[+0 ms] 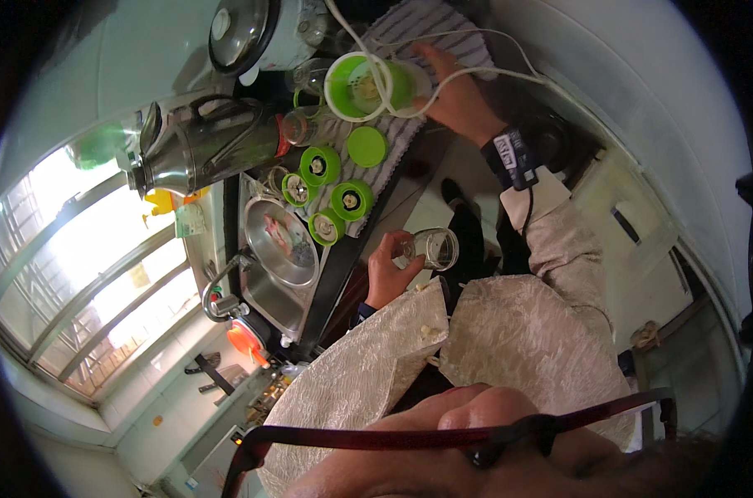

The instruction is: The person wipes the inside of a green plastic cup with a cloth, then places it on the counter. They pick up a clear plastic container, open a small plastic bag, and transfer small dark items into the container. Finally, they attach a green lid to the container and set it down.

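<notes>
My left hand [386, 272] is closed around the rim side of a clear cup-shaped jar [440, 249], held tilted in front of the counter. A green-and-white round appliance base [337, 90] lies on its side at the back, its hollow end toward me and a white cord [464, 75] looped over it. The fingers and thumb of my right hand [458, 98] curve around its far end. Beside it, on a striped towel [418, 29], are a plain green lid [367, 147] and several green blade caps [352, 200]. Clear jars [300, 126] stand next to them.
To the left is a steel sink [264, 292] with a metal bowl [298, 253] holding pinkish food, under a faucet [220, 305]. A large steel kettle [215, 145] and a lidded pot [242, 33] stand behind. Knives [210, 373] hang on the wall near the window.
</notes>
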The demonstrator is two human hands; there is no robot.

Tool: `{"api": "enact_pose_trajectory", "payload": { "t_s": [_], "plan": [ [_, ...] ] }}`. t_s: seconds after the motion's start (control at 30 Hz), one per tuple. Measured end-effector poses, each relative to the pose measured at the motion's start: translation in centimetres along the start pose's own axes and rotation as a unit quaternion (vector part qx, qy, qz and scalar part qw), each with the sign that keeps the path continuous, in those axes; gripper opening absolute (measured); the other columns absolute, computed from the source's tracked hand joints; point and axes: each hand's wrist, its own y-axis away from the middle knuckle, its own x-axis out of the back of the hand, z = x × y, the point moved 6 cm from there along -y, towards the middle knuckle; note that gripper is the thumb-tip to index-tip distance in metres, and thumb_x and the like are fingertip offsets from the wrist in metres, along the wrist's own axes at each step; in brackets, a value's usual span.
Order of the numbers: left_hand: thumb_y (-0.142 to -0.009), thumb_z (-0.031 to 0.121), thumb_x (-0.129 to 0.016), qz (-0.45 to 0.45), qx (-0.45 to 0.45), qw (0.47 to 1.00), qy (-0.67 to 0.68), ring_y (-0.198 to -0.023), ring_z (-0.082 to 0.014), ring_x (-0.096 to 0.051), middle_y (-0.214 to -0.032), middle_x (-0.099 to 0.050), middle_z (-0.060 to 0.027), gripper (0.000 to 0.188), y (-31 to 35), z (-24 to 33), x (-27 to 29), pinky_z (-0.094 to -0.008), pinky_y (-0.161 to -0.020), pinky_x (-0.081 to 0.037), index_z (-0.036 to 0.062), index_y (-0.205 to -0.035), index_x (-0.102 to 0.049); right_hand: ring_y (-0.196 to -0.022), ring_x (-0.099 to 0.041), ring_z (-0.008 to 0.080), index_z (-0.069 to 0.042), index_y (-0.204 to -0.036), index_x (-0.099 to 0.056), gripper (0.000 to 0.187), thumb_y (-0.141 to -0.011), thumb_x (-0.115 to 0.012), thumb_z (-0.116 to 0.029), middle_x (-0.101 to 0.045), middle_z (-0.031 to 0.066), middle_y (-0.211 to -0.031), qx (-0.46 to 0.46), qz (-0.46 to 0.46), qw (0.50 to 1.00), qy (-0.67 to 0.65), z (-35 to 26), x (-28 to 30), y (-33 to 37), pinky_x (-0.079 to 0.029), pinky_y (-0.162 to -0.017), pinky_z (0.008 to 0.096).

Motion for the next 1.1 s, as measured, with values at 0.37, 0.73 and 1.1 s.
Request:
{"api": "enact_pose_trajectory", "payload": {
  "t_s": [0.37,0.73,1.1],
  "plan": [
    [-0.077,0.007,-0.080,0.032,0.070,0.995,0.064,-0.093,-0.0174,-0.069,-0.105,-0.070,-0.0108,0.046,2.8,-5.8,1.9,-0.0346,-0.085,-0.055,0.0016,-0.118,-0.060,-0.136,-0.051,0.0295,-0.012,-0.159,-0.027,0.108,-0.072,-0.090,-0.021,-0.051,0.0139,-0.148,-0.073,-0.194,0.975,-0.077,-2.2,-1.1,-3.0,-0.042,-0.112,0.0421],
    [-0.074,0.015,-0.081,0.094,0.063,0.987,0.110,-0.089,-0.0269,-0.070,-0.104,-0.070,-0.0137,0.048,3.6,-8.2,4.8,-0.0364,-0.082,-0.055,0.0014,-0.116,-0.061,-0.120,-0.059,0.0269,-0.009,-0.142,-0.041,0.094,-0.065,-0.094,-0.017,-0.058,0.0125,-0.132,-0.055,-0.114,0.992,-0.018,-3.6,-2.1,-1.5,-0.050,-0.101,0.0418],
    [-0.083,-0.001,-0.067,0.125,0.090,0.925,0.347,-0.096,-0.0167,-0.066,-0.109,-0.066,-0.0073,0.038,4.3,-9.9,8.2,-0.0327,-0.088,-0.054,-0.0004,-0.120,-0.058,-0.121,-0.057,0.0291,-0.005,-0.144,-0.033,0.097,-0.069,-0.092,-0.019,-0.053,0.0158,-0.134,-0.068,0.111,0.991,0.037,-5.2,-5.5,2.1,-0.048,-0.103,0.0447]
  ]
}}
